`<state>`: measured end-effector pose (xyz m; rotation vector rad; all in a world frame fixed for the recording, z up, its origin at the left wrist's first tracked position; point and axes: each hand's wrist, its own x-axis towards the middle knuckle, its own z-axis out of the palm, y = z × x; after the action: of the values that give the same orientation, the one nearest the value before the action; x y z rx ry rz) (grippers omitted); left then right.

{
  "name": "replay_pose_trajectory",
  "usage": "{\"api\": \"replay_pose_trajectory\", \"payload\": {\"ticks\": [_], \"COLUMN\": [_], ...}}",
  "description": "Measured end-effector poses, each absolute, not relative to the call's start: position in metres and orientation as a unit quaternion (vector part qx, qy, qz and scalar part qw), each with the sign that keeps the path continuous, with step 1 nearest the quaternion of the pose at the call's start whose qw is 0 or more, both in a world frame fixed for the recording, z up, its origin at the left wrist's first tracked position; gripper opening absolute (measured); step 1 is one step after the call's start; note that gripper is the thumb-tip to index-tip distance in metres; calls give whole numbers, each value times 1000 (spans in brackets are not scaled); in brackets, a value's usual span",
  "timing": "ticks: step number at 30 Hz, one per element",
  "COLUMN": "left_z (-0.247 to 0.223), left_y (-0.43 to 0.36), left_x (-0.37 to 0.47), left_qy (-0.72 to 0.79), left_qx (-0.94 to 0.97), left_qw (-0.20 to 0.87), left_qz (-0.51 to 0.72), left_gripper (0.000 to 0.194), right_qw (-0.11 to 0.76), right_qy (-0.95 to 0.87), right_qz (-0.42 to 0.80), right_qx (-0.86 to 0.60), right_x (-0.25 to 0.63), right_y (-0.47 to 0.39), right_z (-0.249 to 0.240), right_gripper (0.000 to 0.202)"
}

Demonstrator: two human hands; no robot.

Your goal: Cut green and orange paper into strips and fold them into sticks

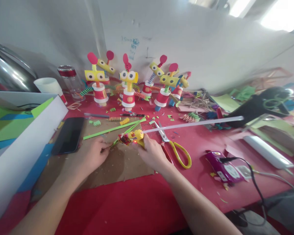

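My right hand (153, 153) is wrapped round a yellow hot glue gun (138, 133), its nozzle pointing left. A long translucent glue stick (193, 124) sticks out of the gun's back end. Between the fingertips of my left hand (95, 155) is the end of a thin green paper strip (115, 142), close to the nozzle. The nozzle hides part of this strip. Below both hands lies a brown board (129, 164). Another green paper strip (107, 132) crosses its far part, near a yellow paper spring (124, 121). Scissors (180, 155) with yellow handles lie right of my right hand.
Several paper-cup figures (128, 98) stand along the wall. At left are a black phone (68, 135) and a white box (22, 147) of coloured paper. A purple power adapter (225, 166), cables and a white power strip (267, 151) lie right. Another person's hand (279, 137) rests at far right.
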<state>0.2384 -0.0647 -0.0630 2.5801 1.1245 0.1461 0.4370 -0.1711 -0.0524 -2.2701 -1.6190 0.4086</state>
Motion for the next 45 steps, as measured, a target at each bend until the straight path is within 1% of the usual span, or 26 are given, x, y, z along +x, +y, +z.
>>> {"api": "replay_pose_trajectory", "payload": {"ticks": [8, 17, 25, 33, 36, 39, 43, 45], "left_z": [-65, -67, -69, -71, -70, -70, -68, -66], "left_y": [-64, -63, -62, -62, -62, -62, -63, -64], "left_x": [237, 237, 236, 237, 236, 235, 236, 236], "left_qy": [395, 401, 393, 397, 399, 400, 399, 405], "left_qx": [906, 901, 905, 904, 900, 898, 901, 898], "left_qw": [151, 159, 151, 146, 162, 169, 165, 168], "left_qz": [28, 40, 52, 55, 62, 64, 42, 39], "left_gripper": [36, 36, 34, 34, 34, 33, 34, 35], "right_qw": [135, 161, 168, 159, 138, 136, 134, 136], "right_qy": [-550, -528, -482, -545, -553, -538, -554, -552], "right_qz": [129, 118, 98, 158, 144, 124, 147, 138], "right_qx": [-814, -825, -854, -808, -809, -823, -809, -811], "right_x": [441, 455, 468, 444, 439, 438, 438, 444], "right_y": [-170, -168, -166, -169, -170, -170, -170, -168], "right_z": [-46, -47, -48, -48, -48, -47, -47, -49], "right_gripper": [35, 40, 40, 36, 36, 35, 35, 35]}}
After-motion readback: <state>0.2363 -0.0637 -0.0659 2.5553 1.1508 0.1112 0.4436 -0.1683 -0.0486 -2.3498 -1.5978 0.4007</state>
